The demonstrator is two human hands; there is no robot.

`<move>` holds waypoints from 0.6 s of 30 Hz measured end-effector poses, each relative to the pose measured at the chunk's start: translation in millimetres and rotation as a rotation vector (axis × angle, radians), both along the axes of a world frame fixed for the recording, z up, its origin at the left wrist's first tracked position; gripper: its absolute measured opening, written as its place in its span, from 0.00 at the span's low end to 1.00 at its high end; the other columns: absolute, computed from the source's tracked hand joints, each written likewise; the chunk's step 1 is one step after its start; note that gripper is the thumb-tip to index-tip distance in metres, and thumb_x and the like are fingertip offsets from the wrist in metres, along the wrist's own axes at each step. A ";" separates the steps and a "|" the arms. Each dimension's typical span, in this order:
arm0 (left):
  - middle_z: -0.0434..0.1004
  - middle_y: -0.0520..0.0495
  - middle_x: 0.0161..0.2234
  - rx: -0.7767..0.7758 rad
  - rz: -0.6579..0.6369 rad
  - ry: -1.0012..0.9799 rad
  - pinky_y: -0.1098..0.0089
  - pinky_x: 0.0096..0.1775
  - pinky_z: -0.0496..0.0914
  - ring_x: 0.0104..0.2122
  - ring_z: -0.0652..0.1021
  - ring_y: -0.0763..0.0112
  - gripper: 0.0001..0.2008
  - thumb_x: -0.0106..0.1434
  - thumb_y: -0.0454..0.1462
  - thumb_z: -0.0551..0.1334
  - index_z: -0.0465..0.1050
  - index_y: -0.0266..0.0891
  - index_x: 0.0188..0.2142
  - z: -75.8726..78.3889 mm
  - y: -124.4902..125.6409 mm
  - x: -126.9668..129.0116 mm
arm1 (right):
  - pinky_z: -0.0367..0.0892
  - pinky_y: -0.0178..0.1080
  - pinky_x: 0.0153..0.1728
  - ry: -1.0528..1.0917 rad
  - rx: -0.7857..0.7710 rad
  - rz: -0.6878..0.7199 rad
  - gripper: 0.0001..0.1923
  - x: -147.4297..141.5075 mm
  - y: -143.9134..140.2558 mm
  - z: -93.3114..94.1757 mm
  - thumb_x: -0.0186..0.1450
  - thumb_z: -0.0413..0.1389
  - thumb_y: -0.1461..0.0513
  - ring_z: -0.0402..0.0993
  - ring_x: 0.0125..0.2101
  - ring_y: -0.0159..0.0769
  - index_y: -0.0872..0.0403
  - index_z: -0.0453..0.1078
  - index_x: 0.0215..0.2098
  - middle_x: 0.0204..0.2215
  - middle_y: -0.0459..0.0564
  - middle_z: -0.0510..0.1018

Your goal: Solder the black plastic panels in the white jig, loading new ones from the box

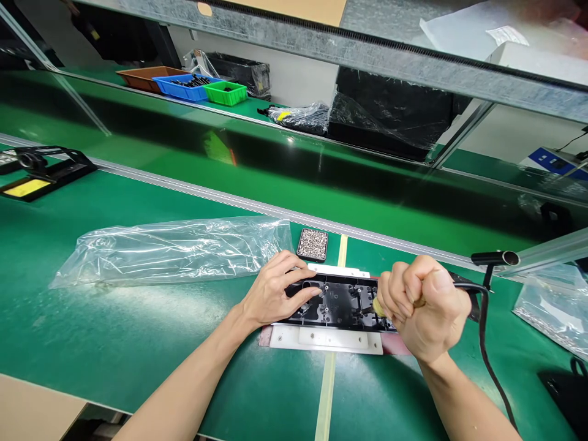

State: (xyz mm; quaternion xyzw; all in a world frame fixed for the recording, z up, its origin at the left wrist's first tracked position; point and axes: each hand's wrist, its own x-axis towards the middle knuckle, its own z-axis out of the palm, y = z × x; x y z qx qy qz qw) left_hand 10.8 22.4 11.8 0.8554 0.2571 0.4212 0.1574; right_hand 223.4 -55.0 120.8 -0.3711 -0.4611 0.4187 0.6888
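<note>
A long black plastic housing [337, 303], open side up with posts and ribs inside, lies between white fixture blocks [328, 340] on the green bench. My left hand [275, 291] holds its left end, thumb over the inside and fingers along the far rim. In my right hand [425, 306], closed in a fist above the right end, is a corded soldering iron with a yellowish collar [378, 307]. Its lower end points down into the housing; the exact contact is hard to see. Behind the housing sits a small black tray [313, 244] of tiny metal pieces.
A clear plastic bag [184, 251] lies at left behind my forearm. A metal tube holder [496, 258] and a black cable [483, 343] are at right, near a bag of small parts [551, 312]. An iron stand [46, 168] stands far left; a metal shelf [294, 37] spans overhead.
</note>
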 end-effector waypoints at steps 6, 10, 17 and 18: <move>0.79 0.42 0.40 0.000 -0.001 -0.004 0.56 0.45 0.73 0.41 0.76 0.61 0.12 0.69 0.42 0.68 0.79 0.39 0.49 -0.7 -0.1 0.4 | 0.49 0.29 0.12 0.024 -0.009 0.007 0.26 -0.5 -0.8 -0.6 0.70 0.56 0.50 0.47 0.14 0.26 0.52 0.58 0.19 0.13 0.39 0.54; 0.79 0.43 0.41 -0.005 0.000 -0.001 0.56 0.45 0.72 0.42 0.76 0.60 0.12 0.69 0.42 0.68 0.79 0.40 0.49 -1.0 0.1 0.3 | 0.50 0.29 0.12 0.024 -0.004 0.015 0.25 -0.5 -0.7 -0.3 0.70 0.55 0.51 0.47 0.14 0.26 0.52 0.58 0.20 0.13 0.39 0.54; 0.79 0.42 0.40 -0.013 -0.001 -0.002 0.57 0.44 0.72 0.41 0.76 0.60 0.12 0.69 0.42 0.68 0.79 0.39 0.49 -1.4 0.0 -0.1 | 0.50 0.29 0.12 0.009 -0.012 0.028 0.24 -0.1 0.8 -0.5 0.71 0.54 0.51 0.48 0.14 0.26 0.52 0.58 0.21 0.14 0.39 0.55; 0.79 0.42 0.40 -0.013 -0.001 -0.002 0.57 0.44 0.72 0.42 0.76 0.61 0.12 0.69 0.42 0.68 0.80 0.39 0.49 -1.6 0.0 -0.2 | 0.50 0.29 0.12 0.007 -0.013 0.027 0.24 0.1 1.1 -0.6 0.71 0.54 0.51 0.48 0.14 0.26 0.52 0.58 0.21 0.14 0.39 0.55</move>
